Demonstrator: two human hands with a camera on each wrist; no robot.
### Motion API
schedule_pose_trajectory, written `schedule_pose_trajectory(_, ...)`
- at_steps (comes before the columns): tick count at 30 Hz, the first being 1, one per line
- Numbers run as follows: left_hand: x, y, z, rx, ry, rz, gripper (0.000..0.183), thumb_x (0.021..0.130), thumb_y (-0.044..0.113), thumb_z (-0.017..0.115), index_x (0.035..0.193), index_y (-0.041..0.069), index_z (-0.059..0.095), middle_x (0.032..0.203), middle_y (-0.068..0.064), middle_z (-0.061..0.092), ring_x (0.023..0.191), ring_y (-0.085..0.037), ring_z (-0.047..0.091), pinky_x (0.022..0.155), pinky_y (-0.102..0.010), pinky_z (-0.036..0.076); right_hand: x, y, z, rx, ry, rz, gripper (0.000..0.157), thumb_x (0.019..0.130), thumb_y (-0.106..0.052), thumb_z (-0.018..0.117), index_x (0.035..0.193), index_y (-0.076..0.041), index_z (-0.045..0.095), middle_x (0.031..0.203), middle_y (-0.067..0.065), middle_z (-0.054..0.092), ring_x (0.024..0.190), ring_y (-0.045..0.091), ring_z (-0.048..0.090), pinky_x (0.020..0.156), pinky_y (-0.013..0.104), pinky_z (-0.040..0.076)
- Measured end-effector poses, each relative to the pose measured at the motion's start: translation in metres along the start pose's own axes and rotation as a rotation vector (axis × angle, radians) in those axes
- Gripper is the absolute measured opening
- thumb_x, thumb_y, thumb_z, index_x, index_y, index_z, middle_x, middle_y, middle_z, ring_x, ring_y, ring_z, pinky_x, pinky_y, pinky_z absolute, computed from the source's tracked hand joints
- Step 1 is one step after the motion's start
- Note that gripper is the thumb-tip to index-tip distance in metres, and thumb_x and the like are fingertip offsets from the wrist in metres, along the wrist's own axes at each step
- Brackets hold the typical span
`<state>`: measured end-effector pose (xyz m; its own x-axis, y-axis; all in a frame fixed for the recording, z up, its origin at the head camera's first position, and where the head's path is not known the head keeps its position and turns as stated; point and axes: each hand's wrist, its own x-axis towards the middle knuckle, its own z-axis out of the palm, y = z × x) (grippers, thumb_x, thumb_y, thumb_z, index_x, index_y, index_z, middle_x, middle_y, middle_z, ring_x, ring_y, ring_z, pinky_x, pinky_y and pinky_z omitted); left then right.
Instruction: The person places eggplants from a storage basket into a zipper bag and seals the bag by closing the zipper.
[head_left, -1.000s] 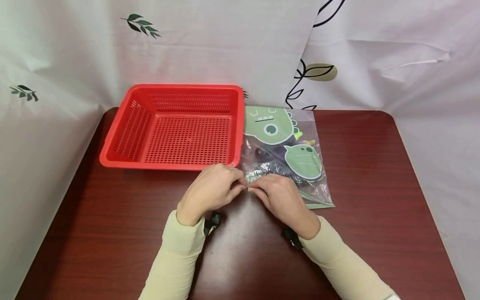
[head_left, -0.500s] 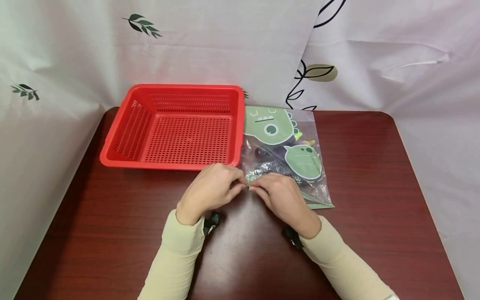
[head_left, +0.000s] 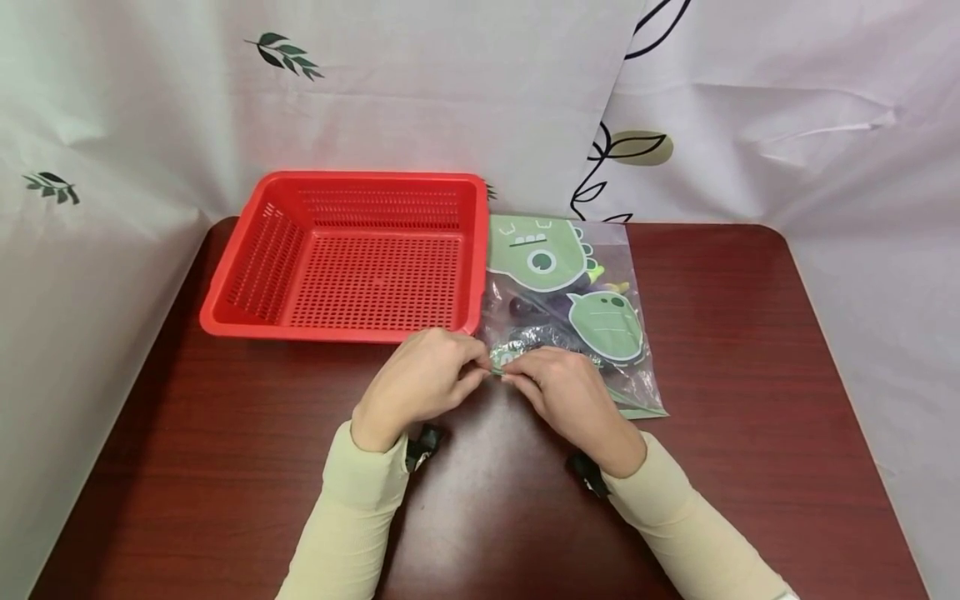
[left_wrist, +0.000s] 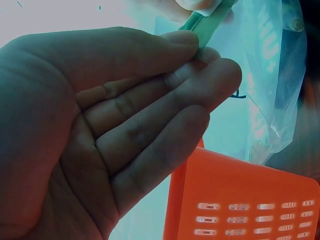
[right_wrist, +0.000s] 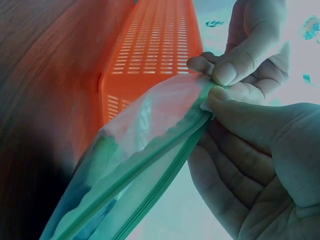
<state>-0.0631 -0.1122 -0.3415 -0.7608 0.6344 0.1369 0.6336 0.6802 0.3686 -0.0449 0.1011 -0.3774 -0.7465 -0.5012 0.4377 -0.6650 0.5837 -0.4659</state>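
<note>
A clear zip bag (head_left: 609, 329) with green cartoon dinosaur prints lies beside the red basket, dark and brightly coloured things showing through its plastic. My left hand (head_left: 423, 377) pinches the near left corner of its green zip strip between thumb and forefinger. Close by, my right hand (head_left: 567, 400) pinches the same strip, thumb and fingertips just right of the left ones. In the right wrist view the two green zip lips (right_wrist: 150, 165) stand apart along the length towards the bag's other end. A small whitish piece (right_wrist: 205, 107) shows at the right fingertips.
The red perforated basket (head_left: 337, 333) stands at the back left, its near right corner close to my left hand. Behind the dark red wooden table (head_left: 735, 350) hangs a white cloth (head_left: 420, 92) with leaf prints.
My right hand has slid slightly to the right along the zip strip, so a little more green shows between the fingertips. My left hand stays nearly in place.
</note>
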Motion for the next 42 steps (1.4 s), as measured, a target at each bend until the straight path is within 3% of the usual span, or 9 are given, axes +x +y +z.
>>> schedule_pose_trajectory(30,-0.0033,0.0024,-0.0004,0.009,0.007,-0.03,0.007,0.085,0.012,0.076,0.084,0.019,0.075,0.078,0.013,0.068,0.067,-0.007,0.06,0.063,-0.029,0.05,-0.0016,0.0025,-0.0069,-0.016,-0.054,0.068,0.009,0.081,-0.012,0.083,0.09,-0.012,0.079,0.084,-0.002,0.075,0.08,0.013,0.071,0.074,0.035,0.056)
schedule_pose_trajectory(42,-0.0033,0.0005,-0.0011,0.02,0.037,0.003,0.009,0.083,0.013,0.077,0.08,0.02,0.072,0.077,0.013,0.066,0.066,-0.007,0.059,0.061,-0.029,0.049,-0.0012,0.0053,-0.0077,-0.023,-0.063,0.065,0.008,0.083,-0.012,0.082,0.089,-0.011,0.078,0.084,-0.002,0.075,0.08,0.014,0.071,0.075,0.035,0.055)
